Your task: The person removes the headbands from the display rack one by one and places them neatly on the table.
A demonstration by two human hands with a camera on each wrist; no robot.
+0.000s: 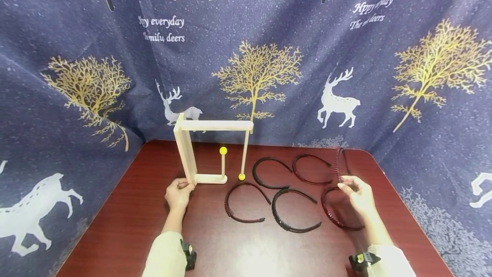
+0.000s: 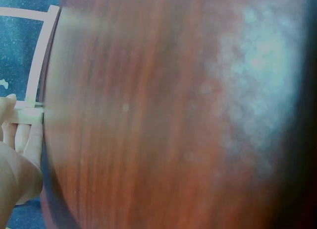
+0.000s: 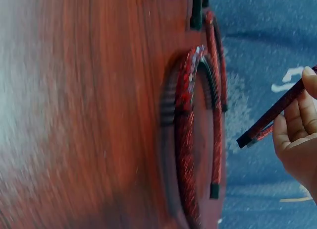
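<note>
At the left of the table, my left hand [image 1: 178, 193] grips the lower corner of a pale wooden stand [image 1: 217, 125]. Its beams carry upright rods tipped with yellow balls. In the left wrist view, the thumb and fingers of the left hand [image 2: 20, 164] close around a pale wooden bar [image 2: 27, 115]. My right hand [image 1: 359, 193] pinches a dark red headband [image 1: 338, 163] raised at the back right. The right wrist view shows this headband [image 3: 272, 112] between thumb and fingers, its dark ends pointing away from the palm. Below that hand lies a sparkly red headband [image 1: 325, 204].
Several headbands lie between the hands: a black one [image 1: 255, 173] and a dark red one [image 1: 294, 168] behind, a dark red-and-black one [image 1: 227, 204] and another black one [image 1: 274, 208] in front. A blue printed cloth [image 1: 261, 25] hangs behind the reddish-brown table [image 1: 215, 247].
</note>
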